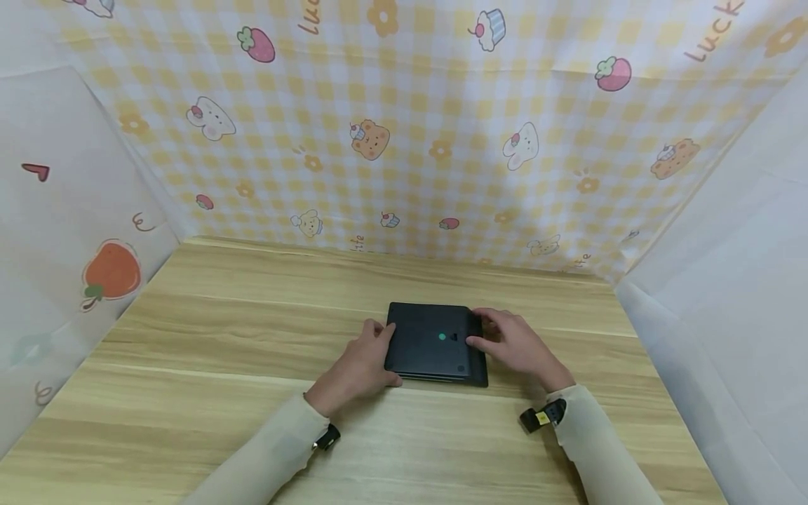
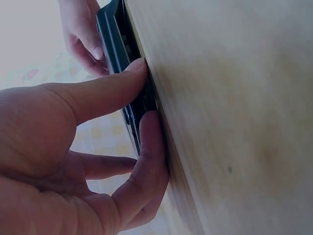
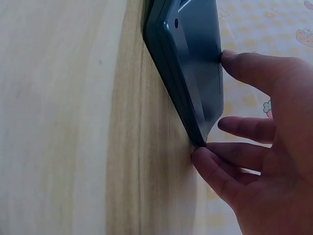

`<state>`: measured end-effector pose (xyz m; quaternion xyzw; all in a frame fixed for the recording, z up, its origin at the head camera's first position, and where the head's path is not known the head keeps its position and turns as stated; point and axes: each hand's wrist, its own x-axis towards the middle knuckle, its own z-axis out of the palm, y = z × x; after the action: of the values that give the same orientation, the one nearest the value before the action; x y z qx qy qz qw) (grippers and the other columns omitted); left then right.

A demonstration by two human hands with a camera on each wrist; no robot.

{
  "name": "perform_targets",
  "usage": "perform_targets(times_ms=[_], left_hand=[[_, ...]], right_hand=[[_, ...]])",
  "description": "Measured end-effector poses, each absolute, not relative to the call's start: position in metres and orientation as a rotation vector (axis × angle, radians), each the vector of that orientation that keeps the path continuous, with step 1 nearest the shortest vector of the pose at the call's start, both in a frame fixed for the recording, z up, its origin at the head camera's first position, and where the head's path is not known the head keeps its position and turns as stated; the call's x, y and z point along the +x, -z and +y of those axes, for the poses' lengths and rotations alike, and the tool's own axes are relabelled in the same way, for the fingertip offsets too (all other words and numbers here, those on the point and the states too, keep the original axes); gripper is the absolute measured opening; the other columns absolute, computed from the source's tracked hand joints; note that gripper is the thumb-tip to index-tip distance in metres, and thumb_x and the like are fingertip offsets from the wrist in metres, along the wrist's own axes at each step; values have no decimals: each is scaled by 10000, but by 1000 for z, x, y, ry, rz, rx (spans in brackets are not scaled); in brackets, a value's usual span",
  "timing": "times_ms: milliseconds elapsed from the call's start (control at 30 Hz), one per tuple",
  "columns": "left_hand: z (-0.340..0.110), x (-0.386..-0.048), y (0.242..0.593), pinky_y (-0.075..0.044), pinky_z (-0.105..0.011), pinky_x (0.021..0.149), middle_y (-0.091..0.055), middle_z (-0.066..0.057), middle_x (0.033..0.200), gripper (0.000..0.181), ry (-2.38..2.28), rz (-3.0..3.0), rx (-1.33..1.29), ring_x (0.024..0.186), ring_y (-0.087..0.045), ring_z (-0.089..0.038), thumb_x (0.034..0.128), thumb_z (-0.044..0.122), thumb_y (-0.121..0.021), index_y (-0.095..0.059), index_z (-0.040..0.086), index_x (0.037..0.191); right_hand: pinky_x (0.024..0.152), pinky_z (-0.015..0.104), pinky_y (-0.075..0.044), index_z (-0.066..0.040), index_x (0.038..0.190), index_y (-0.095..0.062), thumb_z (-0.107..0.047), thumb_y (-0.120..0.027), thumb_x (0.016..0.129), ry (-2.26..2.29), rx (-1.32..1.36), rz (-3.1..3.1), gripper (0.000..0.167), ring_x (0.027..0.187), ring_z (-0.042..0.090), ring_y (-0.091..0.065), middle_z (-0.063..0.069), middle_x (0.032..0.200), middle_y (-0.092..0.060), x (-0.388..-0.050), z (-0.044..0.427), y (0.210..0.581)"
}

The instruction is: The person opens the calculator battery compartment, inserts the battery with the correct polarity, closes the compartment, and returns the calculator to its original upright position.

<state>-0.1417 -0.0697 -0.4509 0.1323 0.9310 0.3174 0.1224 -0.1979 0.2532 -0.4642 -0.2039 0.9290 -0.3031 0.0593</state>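
A flat, dark rectangular device [image 1: 423, 344] with a green dot and a small dark mark on its upper face lies on the wooden table. Along its right side runs a raised strip. At its left edge, my left hand [image 1: 360, 365] grips the near-left corner, thumb on the near side and fingers by the left side. My right hand [image 1: 514, 341] holds the right side, thumb on the upper face and fingertips at the far right edge. In the right wrist view, the lower fingertips [image 3: 203, 154] meet the device's corner close to the tabletop. Its underside is hidden.
The wooden tabletop [image 1: 221, 301] spreads around the device. A yellow checked cloth [image 1: 410, 182] with cartoon prints hangs behind the table's far edge, and white cloth walls [image 1: 726, 245] flank the sides. A small black camera [image 1: 535, 419] is strapped at the right wrist.
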Motion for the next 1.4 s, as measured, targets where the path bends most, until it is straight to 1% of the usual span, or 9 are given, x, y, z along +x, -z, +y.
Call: perform_targets(times_ms=[200,367,600,833,1033,1133,1233,1333,1400], left_hand=[[-68,-141,452,-591,-497,937,-426,-272,1523,1000,-949,2719,359,986,-641,-347,860,177,-981,-408,-71,1641],[-67,-140,451,-603,-480,907,-444,-270,1498,994,-940,2732,340,959,-641,-335,854,183,-983,-422,-76,1632],[-67,-140,451,-614,-453,832,-470,-285,1466,982,-914,2756,352,862,-629,-306,850,195,-984,-439,-96,1614],[-66,-140,452,-613,-457,813,-494,-296,1446,967,-888,2773,356,864,-628,-310,856,216,-980,-454,-89,1609],[-67,-140,451,-599,-433,769,-495,-290,1441,958,-891,2759,346,808,-600,-283,881,222,-960,-436,-72,1628],[-68,-140,450,-594,-427,770,-495,-286,1451,956,-889,2751,339,802,-598,-276,892,229,-950,-427,-56,1640],[-69,-141,449,-590,-445,802,-517,-273,1431,953,-880,2750,344,830,-598,-286,893,243,-948,-434,-22,1651],[-70,-141,448,-583,-469,829,-551,-263,1376,926,-877,2749,374,868,-603,-298,896,246,-943,-459,29,1655],[-70,-141,448,-578,-479,835,-566,-262,1349,893,-877,2746,400,897,-607,-304,905,245,-933,-480,61,1652]], right_hand=[[996,590,-574,-12,1539,-580,-381,-776,1056,967,-576,2785,639,1191,373,-721,220,1408,-690,-198,252,462],[1032,603,-557,-6,1550,-560,-370,-776,1053,1029,-517,2734,652,1229,399,-705,232,1427,-672,-197,252,458],[1106,599,-510,8,1547,-558,-310,-781,1045,1107,-475,2699,634,1304,415,-654,236,1457,-646,-201,255,458],[1158,612,-458,46,1563,-524,-257,-771,1055,1226,-483,2617,641,1396,470,-583,281,1537,-578,-203,259,459],[1187,610,-426,35,1589,-498,-227,-745,1071,1332,-424,2549,631,1433,463,-551,264,1576,-550,-203,262,460],[1191,613,-417,46,1592,-487,-206,-735,1074,1379,-419,2521,627,1434,466,-549,271,1582,-542,-203,263,461],[1179,597,-434,61,1581,-492,-176,-731,1073,1413,-434,2511,610,1410,457,-572,277,1570,-551,-204,265,463],[1155,551,-466,76,1568,-500,-144,-724,1072,1446,-457,2511,587,1373,445,-603,288,1555,-561,-205,267,466],[1136,472,-492,76,1565,-505,-125,-712,1078,1469,-467,2513,566,1356,439,-616,291,1553,-560,-205,268,467]])
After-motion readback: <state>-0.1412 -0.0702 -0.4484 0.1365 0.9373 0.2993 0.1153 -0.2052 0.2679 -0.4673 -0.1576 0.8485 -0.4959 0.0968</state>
